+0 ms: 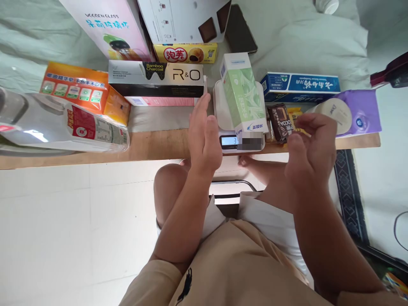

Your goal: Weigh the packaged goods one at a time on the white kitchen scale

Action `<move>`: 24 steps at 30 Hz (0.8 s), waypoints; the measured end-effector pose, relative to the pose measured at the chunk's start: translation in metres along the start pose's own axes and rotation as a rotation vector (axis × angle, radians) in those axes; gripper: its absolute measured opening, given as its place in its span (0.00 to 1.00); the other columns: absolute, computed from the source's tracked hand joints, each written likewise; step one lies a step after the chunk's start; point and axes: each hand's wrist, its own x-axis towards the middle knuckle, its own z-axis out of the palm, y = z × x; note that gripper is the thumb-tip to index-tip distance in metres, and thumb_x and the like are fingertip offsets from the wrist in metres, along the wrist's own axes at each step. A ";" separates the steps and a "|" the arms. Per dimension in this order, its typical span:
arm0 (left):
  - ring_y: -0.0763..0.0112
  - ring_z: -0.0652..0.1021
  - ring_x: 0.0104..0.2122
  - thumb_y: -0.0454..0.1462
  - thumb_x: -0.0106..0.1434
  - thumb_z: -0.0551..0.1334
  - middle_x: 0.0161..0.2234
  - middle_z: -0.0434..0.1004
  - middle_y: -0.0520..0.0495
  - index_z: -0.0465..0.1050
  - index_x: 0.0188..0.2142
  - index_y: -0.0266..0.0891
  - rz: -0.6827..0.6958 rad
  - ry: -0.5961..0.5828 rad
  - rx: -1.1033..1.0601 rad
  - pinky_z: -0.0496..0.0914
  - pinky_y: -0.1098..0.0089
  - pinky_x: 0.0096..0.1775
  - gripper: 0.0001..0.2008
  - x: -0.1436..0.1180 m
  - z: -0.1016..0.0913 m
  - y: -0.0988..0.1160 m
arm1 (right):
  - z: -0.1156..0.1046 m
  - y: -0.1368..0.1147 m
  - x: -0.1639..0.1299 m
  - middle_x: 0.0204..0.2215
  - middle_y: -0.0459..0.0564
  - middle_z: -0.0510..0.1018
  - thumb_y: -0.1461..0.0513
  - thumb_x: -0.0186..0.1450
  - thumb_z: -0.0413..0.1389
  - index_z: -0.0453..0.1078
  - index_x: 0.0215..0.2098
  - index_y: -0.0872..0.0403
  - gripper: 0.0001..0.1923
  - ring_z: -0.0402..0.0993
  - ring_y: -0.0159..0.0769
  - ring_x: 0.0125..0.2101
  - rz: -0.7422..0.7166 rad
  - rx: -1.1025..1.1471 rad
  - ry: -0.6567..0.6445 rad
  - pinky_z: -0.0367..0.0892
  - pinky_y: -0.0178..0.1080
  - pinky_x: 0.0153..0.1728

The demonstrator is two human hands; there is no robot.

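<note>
While the green carton (pixel 242 91) lies on the scale (pixel 223 114) on the wooden surface (pixel 153 144), I see my left hand (pixel 202 136) flat and empty beside it and my right hand (pixel 310 148) loosely curled, holding nothing.

I take this for a home, most likely a bedroom. A narrow wooden worktop (pixel 153 146) stands against a bed with rumpled pale green bedding (pixel 302 38). White floor tiles (pixel 63 221) and a dark patterned rug (pixel 349 191) lie below. Household goods crowd the worktop: a toothpaste box (pixel 156 78), a snack box (pixel 186 53), a small kitchen scale (pixel 237 127).
</note>
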 end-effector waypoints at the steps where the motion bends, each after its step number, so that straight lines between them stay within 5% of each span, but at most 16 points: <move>1: 0.52 0.73 0.76 0.66 0.79 0.48 0.73 0.75 0.43 0.73 0.68 0.52 0.007 -0.005 -0.012 0.64 0.48 0.80 0.35 0.000 0.000 -0.001 | 0.000 0.002 -0.003 0.60 0.55 0.76 0.50 0.75 0.52 0.67 0.64 0.42 0.21 0.78 0.52 0.63 0.013 0.019 -0.010 0.80 0.64 0.62; 10: 0.56 0.80 0.68 0.44 0.79 0.61 0.64 0.82 0.43 0.75 0.63 0.48 -0.026 0.004 0.123 0.73 0.53 0.75 0.16 0.004 -0.005 0.006 | -0.003 -0.001 -0.001 0.55 0.54 0.78 0.53 0.72 0.55 0.69 0.59 0.41 0.19 0.82 0.47 0.55 0.029 0.113 -0.071 0.84 0.61 0.57; 17: 0.56 0.81 0.64 0.43 0.76 0.64 0.60 0.82 0.43 0.76 0.59 0.48 0.081 0.057 0.119 0.76 0.52 0.71 0.15 0.005 -0.009 -0.002 | 0.000 -0.011 0.019 0.55 0.54 0.81 0.53 0.68 0.59 0.71 0.59 0.46 0.21 0.82 0.43 0.52 -0.059 0.168 -0.055 0.85 0.53 0.51; 24: 0.59 0.80 0.62 0.37 0.74 0.62 0.58 0.78 0.43 0.77 0.54 0.49 0.129 0.163 0.159 0.78 0.53 0.65 0.11 0.004 -0.004 -0.008 | 0.008 -0.052 0.086 0.49 0.56 0.81 0.50 0.69 0.61 0.75 0.49 0.49 0.16 0.81 0.50 0.47 0.169 -0.248 -0.328 0.79 0.66 0.57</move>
